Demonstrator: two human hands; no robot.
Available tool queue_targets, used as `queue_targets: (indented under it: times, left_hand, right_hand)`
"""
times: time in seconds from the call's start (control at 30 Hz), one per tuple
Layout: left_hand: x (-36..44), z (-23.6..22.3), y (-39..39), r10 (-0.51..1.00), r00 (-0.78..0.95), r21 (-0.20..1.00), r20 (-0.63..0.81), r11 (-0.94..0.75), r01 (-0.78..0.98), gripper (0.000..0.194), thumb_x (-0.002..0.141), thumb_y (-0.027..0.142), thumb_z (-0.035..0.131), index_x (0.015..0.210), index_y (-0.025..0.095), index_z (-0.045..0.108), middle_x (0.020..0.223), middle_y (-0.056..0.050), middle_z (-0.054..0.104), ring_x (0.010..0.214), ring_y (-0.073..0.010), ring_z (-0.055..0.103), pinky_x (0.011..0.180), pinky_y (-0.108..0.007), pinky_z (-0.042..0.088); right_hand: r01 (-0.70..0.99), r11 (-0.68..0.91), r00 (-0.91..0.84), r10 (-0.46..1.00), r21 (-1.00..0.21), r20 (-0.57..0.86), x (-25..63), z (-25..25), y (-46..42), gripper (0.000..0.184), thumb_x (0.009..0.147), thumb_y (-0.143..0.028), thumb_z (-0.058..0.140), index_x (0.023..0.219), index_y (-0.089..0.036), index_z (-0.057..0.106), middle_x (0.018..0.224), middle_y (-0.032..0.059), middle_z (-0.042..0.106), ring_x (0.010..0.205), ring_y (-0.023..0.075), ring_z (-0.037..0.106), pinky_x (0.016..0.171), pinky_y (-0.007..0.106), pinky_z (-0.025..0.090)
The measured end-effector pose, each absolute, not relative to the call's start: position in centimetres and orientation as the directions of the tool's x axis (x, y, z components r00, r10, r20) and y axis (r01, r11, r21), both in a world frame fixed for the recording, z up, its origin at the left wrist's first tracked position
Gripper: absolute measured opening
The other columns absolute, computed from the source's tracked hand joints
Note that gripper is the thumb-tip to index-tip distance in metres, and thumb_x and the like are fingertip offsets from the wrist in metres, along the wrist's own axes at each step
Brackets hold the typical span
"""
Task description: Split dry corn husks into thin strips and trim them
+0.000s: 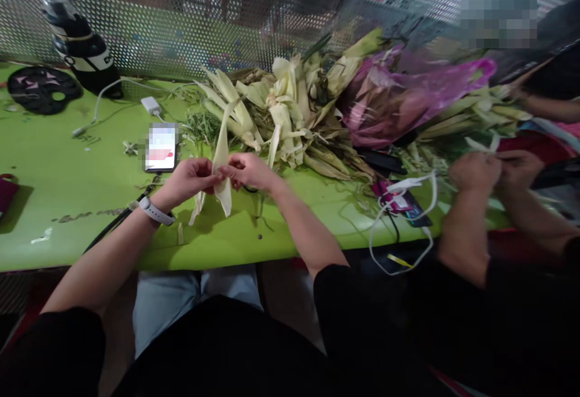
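A pale, long corn husk (222, 150) stands upright between my two hands, its pointed tip up and its wide end hanging near the table. My left hand (193, 180), with a white band on its wrist, pinches the husk from the left. From the other side my right hand (251, 173) pinches it at about the same height. Narrow husk strips (197, 206) hang or lie just below my left hand. Behind my hands is a big heap of corn husks (290, 113), partly dried and brown.
A lit phone (162, 148) lies left of my hands, with a white charger (151, 106) behind it. A black bottle (86, 52) and black mask (44, 89) stand farther left. A pink plastic bag (389, 98) rests on the heap. At right, a co-worker's hands (475, 172) work beside cabled devices (403, 200).
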State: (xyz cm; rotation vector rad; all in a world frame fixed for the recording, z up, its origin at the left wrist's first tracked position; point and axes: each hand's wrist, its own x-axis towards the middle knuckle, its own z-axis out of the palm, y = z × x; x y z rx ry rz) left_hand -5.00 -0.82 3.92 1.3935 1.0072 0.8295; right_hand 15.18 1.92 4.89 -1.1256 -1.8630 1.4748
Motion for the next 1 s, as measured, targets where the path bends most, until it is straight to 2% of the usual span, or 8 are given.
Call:
queue_targets:
  times: [0.1, 0.23, 0.43, 0.67, 0.9, 1.0]
  left_hand:
    - [-4.9, 4.0, -1.0, 0.916, 0.392, 0.993, -0.081, 0.039, 0.114, 0.03, 0.071, 0.035, 0.082, 0.072, 0.012, 0.062, 0.064, -0.001, 0.066, 0.057, -0.0098, 0.063, 0.055, -0.021, 0.054]
    - [-5.0, 4.1, -0.8, 0.905, 0.415, 0.996, -0.093, 0.081, 0.047, 0.028, 0.07, 0.033, 0.083, 0.077, 0.012, 0.066, 0.068, -0.002, 0.068, 0.059, -0.0091, 0.062, 0.058, -0.021, 0.055]
    - [-5.4, 4.2, -0.4, 0.876, 0.45, 0.985, -0.173, 0.166, 0.056, 0.027, 0.075, 0.037, 0.079, 0.077, 0.013, 0.067, 0.069, -0.002, 0.068, 0.06, -0.0093, 0.063, 0.063, -0.023, 0.057]
    - [-5.4, 4.6, -0.7, 0.825, 0.528, 0.977, -0.201, 0.132, 0.165, 0.033, 0.074, 0.041, 0.079, 0.084, 0.012, 0.067, 0.08, -0.006, 0.073, 0.072, -0.0163, 0.07, 0.071, -0.032, 0.062]
    - [-5.6, 4.7, -0.5, 0.803, 0.542, 0.969, -0.246, 0.182, 0.17, 0.033, 0.073, 0.042, 0.08, 0.079, 0.013, 0.066, 0.075, -0.004, 0.071, 0.069, -0.0146, 0.07, 0.074, -0.032, 0.063]
    - [-5.7, 4.7, -0.4, 0.802, 0.539, 0.966, -0.257, 0.196, 0.169, 0.032, 0.073, 0.041, 0.081, 0.08, 0.013, 0.066, 0.076, -0.004, 0.072, 0.069, -0.0145, 0.07, 0.074, -0.032, 0.063]
  right_hand:
    - [0.249, 0.051, -0.523, 0.847, -0.967, -0.09, 14.4, 4.0, 1.9, 0.048, 0.069, -0.054, 0.08, 0.088, -0.013, 0.064, 0.072, 0.0016, 0.066, 0.058, 0.0115, 0.061, 0.048, 0.021, 0.049]
    - [0.16, -0.015, -0.594, 0.798, -0.987, -0.108, 14.8, 4.1, 2.2, 0.041, 0.075, -0.049, 0.078, 0.092, -0.013, 0.068, 0.077, 0.0029, 0.07, 0.061, 0.0108, 0.062, 0.052, 0.021, 0.051]
    - [0.2, -0.009, -0.667, 0.731, -0.98, -0.143, 16.1, 5.2, 2.3, 0.03, 0.086, -0.041, 0.07, 0.099, -0.014, 0.07, 0.086, 0.0029, 0.072, 0.061, 0.0074, 0.063, 0.056, 0.018, 0.053]
    - [0.308, -0.096, -0.732, 0.611, -0.946, -0.301, 16.3, 5.9, 2.1, 0.021, 0.083, -0.029, 0.074, 0.089, -0.011, 0.065, 0.077, 0.0027, 0.07, 0.056, 0.0078, 0.062, 0.049, 0.017, 0.051]
    - [0.309, -0.056, -0.758, 0.588, -0.949, -0.282, 16.8, 6.0, 2.3, 0.011, 0.09, -0.022, 0.063, 0.094, -0.012, 0.066, 0.084, 0.0031, 0.071, 0.061, 0.0079, 0.065, 0.058, 0.018, 0.055]
    - [0.323, -0.066, -0.743, 0.6, -0.944, -0.296, 16.7, 5.9, 2.4, 0.01, 0.091, -0.02, 0.062, 0.095, -0.011, 0.065, 0.081, 0.0032, 0.071, 0.061, 0.0078, 0.066, 0.057, 0.016, 0.055]
